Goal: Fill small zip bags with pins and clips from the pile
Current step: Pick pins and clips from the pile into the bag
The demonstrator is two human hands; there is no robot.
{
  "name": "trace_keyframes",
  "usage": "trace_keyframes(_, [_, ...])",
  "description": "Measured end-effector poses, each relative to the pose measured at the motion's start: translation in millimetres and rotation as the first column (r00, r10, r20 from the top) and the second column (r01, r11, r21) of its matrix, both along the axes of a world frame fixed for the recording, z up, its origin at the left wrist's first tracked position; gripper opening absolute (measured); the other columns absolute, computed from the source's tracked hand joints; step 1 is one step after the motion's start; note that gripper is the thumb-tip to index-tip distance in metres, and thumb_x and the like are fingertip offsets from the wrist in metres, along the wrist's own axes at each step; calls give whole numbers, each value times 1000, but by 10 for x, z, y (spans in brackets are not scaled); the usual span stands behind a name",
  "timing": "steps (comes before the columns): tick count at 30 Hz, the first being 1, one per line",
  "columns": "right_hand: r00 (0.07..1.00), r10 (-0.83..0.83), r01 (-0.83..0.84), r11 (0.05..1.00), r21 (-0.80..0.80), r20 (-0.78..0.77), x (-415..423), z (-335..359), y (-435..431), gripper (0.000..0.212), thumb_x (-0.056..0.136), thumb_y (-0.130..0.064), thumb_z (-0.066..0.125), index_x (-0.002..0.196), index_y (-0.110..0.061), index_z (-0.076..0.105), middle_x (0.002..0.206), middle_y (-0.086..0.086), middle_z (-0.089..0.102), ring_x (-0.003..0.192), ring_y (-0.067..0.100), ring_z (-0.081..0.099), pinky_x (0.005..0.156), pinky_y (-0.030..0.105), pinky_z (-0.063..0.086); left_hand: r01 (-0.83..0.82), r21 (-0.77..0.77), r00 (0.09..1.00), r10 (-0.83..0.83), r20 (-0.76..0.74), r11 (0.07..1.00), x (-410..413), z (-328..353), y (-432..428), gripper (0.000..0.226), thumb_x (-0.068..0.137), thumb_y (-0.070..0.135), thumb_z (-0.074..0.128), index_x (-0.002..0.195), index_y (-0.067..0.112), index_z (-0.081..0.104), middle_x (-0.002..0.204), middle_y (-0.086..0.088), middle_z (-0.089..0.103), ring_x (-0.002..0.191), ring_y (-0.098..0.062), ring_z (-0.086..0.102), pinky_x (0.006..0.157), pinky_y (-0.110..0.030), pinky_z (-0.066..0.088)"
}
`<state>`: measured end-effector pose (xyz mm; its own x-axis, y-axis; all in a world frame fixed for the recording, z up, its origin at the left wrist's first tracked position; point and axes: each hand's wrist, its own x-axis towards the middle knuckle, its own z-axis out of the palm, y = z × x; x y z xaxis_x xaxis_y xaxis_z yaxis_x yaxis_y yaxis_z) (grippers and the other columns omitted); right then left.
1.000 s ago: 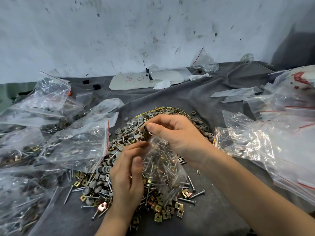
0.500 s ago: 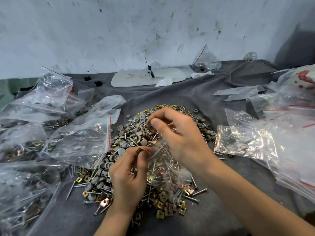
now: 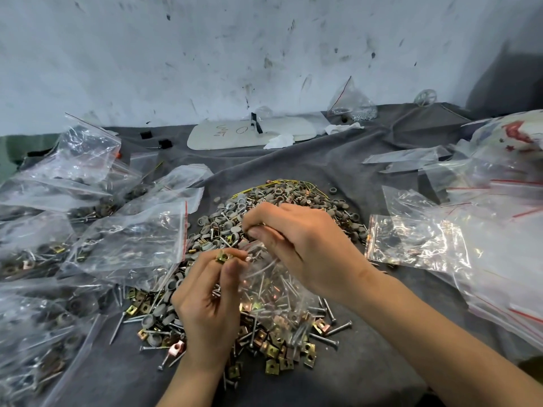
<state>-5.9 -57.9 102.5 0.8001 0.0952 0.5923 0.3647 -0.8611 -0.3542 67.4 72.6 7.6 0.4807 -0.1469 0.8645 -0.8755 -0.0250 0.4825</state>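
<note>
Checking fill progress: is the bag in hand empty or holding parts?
Partly filled: pins show through the zip bag; the left hand pinches a brass clip at its mouth.

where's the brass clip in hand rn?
Head view, centre: the brass clip is pinched at the left hand's fingertips, beside the mouth of the clear zip bag that the right hand holds over the pile.

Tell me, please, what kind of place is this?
Probably a small workshop's packing bench: a pile of pins and clips on grey cloth, many zip bags around it, and a stained wall behind.
</note>
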Motion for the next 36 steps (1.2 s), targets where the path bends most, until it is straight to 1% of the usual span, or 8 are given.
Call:
trace_keyframes(6, [999,23,-23,1000,19,-34,7,-8,-5,18,98,-16,49,103,-4,62,72,0,56,66,20,52,62,42,46,-40,-1,998,40,49,999,23,-23,13,54,104,28,41,69,-5,66,83,-3,58,77,-6,57,58,-23,43])
trace_keyframes(13, [998,27,-24,998,56,-56,-7,-26,-40,12,93,-14,58,97,-7,67,82,0,66,77,17,58,70,41,49,-1,-9,997,1,80,1000,19,-43,26,53,104,26,36,63,0,56,89,-3,55,87,-8,57,69,-19,41])
trace_keyframes(18, [998,27,-25,999,35,-50,-7,13,-52,12,89,-10,64,96,-7,73,84,0,65,78,14,58,73,30,48,60,-47,996,-57,71,997,38,-78,22,28,103,27,38,86,8,49,99,-3,56,94,-16,59,77,-27,46])
trace_keyframes(22, [999,34,-18,924,382,-34,-81,138,-244,23,91,-7,60,107,-18,70,95,-8,60,67,9,53,58,14,41,84,-83,996,-82,21,993,48,-108,17,23,104,25,36,91,11,48,103,0,55,94,-22,60,71,-43,51])
trace_keyframes(25, [985,-158,169,823,543,-68,-147,68,-554,19,89,-9,62,94,-24,72,80,-16,65,65,6,55,56,14,41,78,-91,997,-78,7,993,51,-99,-1,21,105,26,35,94,15,48,105,4,54,95,-18,59,76,-34,51])
trace_keyframes(28, [843,-344,469,847,251,-414,-126,-229,-749,14,86,-9,66,91,-19,73,89,-5,72,78,8,62,77,23,50,85,-86,996,-84,16,993,43,-91,-17,18,105,27,35,97,18,49,106,6,53,95,-14,59,78,-27,50])
trace_keyframes(30, [725,-400,511,858,48,-561,-116,-495,-785,11,86,-13,67,95,-17,73,94,-1,70,84,10,61,83,23,48,82,-82,997,-80,21,993,36,-87,-25,17,105,28,35,98,20,48,105,5,53,95,-12,59,78,-26,50])
trace_keyframes(36, [682,-536,565,818,-105,-497,-56,-830,-673,17,84,-36,69,93,-21,67,90,-7,53,91,14,55,82,30,46,72,-84,997,-72,9,994,49,-77,-31,19,105,25,35,96,15,48,105,2,54,97,-8,58,80,-22,48])
